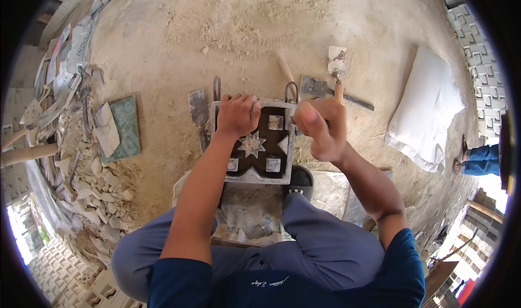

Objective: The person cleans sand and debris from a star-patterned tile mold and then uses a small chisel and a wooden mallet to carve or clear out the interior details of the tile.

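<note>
Both hands are at a square mould (253,143) on the sandy ground: left hand (236,114) clamped on its far rim, right hand (321,128) closed at its right edge. Fingers could be pinched if it slips.

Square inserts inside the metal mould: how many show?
3: one square insert at the top beside the right hand, two along the bottom. The left hand may hide another.
</note>
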Available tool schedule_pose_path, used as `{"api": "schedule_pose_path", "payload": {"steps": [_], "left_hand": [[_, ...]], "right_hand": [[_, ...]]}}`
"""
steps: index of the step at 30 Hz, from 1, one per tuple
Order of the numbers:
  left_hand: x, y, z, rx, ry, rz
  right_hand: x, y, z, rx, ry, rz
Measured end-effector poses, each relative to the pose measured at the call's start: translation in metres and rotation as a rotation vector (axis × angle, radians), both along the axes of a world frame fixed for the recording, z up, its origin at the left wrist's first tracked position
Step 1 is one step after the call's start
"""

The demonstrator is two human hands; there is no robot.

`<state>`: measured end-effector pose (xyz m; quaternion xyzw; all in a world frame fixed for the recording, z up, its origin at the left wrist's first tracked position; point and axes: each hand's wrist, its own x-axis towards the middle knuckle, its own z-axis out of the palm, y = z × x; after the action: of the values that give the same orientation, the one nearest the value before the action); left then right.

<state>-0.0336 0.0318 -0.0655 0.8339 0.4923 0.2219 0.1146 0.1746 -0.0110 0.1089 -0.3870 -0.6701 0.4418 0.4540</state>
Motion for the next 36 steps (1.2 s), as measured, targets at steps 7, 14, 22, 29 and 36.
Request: {"api": "schedule_pose_path", "payload": {"steps": [7, 14, 22, 29, 36], "left_hand": [[0.01, 0.004, -0.001, 0.015, 0.006, -0.005], [0.01, 0.0, -0.002, 0.032, -0.025, -0.005], [0.008, 0.003, 0.003, -0.029, -0.03, -0.044], [0.007, 0.003, 0.004, -0.044, -0.053, -0.058], [0.007, 0.003, 0.006, -0.049, -0.081, -0.048]], "right_hand": [[0.005, -0.003, -0.026, -0.116, 0.009, -0.117], [0.016, 0.005, -0.05, -0.107, 0.057, -0.146], [0.033, -0.009, 0.033, -0.084, 0.596, -0.142], [0.038, 0.005, 0.034, 0.13, 0.543, 0.072], [0.027, 0.014, 0.016, 0.163, 0.426, 0.16]]}}
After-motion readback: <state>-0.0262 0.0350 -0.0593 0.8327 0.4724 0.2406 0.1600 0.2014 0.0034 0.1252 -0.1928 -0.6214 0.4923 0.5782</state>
